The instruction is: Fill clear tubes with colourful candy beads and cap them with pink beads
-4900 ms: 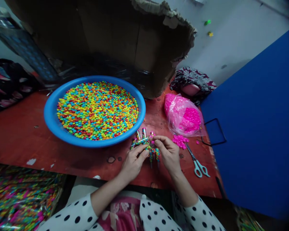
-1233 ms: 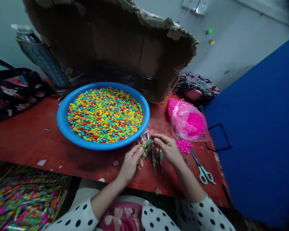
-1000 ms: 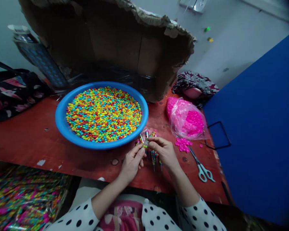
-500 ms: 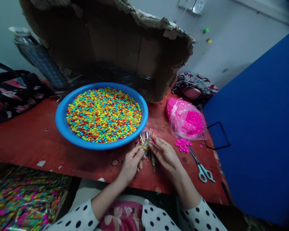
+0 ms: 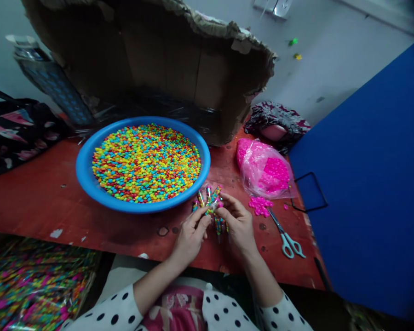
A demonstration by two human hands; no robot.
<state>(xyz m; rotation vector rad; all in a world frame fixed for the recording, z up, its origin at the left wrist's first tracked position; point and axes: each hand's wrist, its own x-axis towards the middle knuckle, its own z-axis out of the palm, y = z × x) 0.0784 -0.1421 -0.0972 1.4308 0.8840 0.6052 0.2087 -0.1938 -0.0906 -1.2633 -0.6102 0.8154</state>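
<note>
My left hand (image 5: 190,236) pinches one end of a clear candy tube (image 5: 213,207) partly filled with small coloured candies. At its other end, the fingers of my right hand (image 5: 239,226) are closed around a small pink cap (image 5: 221,204); whether the cap is seated on the tube I cannot tell. Several similar filled tubes (image 5: 218,224) lie on the red table under and behind my fingers. Just left of them stands a blue basin (image 5: 83,180), full of multicoloured candies (image 5: 148,161).
Right of my hands are loose pink caps (image 5: 260,206), a plastic bag of pink pieces (image 5: 271,172) and scissors (image 5: 291,246). A torn cardboard box (image 5: 158,55) stands behind the basin. Filled tubes (image 5: 34,285) are heaped at lower left. A blue panel (image 5: 369,184) borders the right.
My right hand has turned and lowered slightly, with the pink cap now showing at its fingertips by the tube. My left hand keeps its pinch. The view has shifted a little.
</note>
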